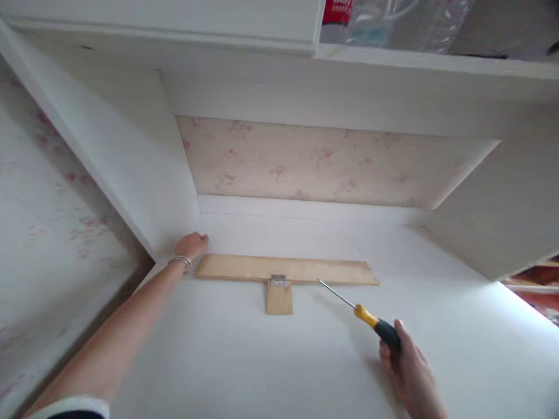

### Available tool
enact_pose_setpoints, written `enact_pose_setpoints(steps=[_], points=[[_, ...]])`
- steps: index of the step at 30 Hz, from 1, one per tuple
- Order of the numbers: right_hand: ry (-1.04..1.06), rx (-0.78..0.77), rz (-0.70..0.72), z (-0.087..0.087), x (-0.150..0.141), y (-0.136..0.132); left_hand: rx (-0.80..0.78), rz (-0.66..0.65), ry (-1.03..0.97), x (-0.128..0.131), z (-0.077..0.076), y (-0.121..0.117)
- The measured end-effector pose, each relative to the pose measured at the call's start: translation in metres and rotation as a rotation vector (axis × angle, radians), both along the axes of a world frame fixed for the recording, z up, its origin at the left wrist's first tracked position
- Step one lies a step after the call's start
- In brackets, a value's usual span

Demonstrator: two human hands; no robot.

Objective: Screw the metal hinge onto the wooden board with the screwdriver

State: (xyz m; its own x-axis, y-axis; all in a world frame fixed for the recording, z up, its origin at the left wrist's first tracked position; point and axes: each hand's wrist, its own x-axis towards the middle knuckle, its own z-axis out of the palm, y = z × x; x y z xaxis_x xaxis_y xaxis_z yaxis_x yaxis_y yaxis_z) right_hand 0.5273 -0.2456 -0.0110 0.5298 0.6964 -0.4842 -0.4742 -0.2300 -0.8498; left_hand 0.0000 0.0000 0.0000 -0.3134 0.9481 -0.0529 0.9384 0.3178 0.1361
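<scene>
My right hand [413, 369] is closed round the black end of a screwdriver [367, 317] with a yellow and black handle. Its thin metal shaft slants up to the left, with the tip near the lower edge of a long pale wooden board [244, 269]. A metal hinge [279, 280] joins the board to a small wooden piece [279, 298] below it. Beyond the board's left end, my left hand [192, 245] rests by the white surface with fingers curled together; whatever they may hold is hidden. A bracelet [181, 261] circles the left wrist.
The board lies on a white surface [227, 361] between white side panels [126, 151]. Flowered wallpaper [301, 163] shows at the back. Overhead, a shelf [428, 61] carries clear plastic bottles [371, 26]. Red items [535, 276] show at the far right.
</scene>
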Motion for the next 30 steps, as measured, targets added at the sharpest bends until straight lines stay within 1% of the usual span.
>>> enact_pose_setpoints(steps=[4,8,13,17,20,23,24,27,29,30], points=[[-0.010,0.012,0.080,-0.004,0.004,-0.004,-0.022,0.017,0.011,0.006,0.002,0.018],[-0.014,0.051,0.114,-0.008,0.007,-0.005,-0.018,0.009,-0.001,0.006,0.001,0.025],[-0.011,0.032,0.108,-0.009,0.007,-0.004,0.041,-0.056,-0.008,0.004,-0.002,0.022],[-0.061,0.018,0.143,-0.007,0.005,-0.003,0.126,-0.138,-0.039,0.010,0.000,0.012],[-0.137,0.014,0.201,-0.006,0.003,-0.004,0.220,-0.250,-0.078,0.022,0.005,-0.003],[-0.209,0.018,0.283,-0.004,0.000,-0.004,0.296,-0.383,-0.120,0.041,0.012,-0.026],[-0.225,0.018,0.299,-0.003,-0.001,-0.004,0.325,-0.428,-0.141,0.048,0.015,-0.036],[-0.244,0.041,0.330,-0.001,-0.010,-0.004,0.509,-0.578,-0.311,0.073,0.023,-0.070],[-0.278,0.075,0.351,0.001,-0.016,-0.004,0.558,-0.653,-0.401,0.090,0.028,-0.094],[-0.308,0.095,0.362,0.002,-0.020,-0.004,0.575,-0.661,-0.438,0.099,0.030,-0.106]])
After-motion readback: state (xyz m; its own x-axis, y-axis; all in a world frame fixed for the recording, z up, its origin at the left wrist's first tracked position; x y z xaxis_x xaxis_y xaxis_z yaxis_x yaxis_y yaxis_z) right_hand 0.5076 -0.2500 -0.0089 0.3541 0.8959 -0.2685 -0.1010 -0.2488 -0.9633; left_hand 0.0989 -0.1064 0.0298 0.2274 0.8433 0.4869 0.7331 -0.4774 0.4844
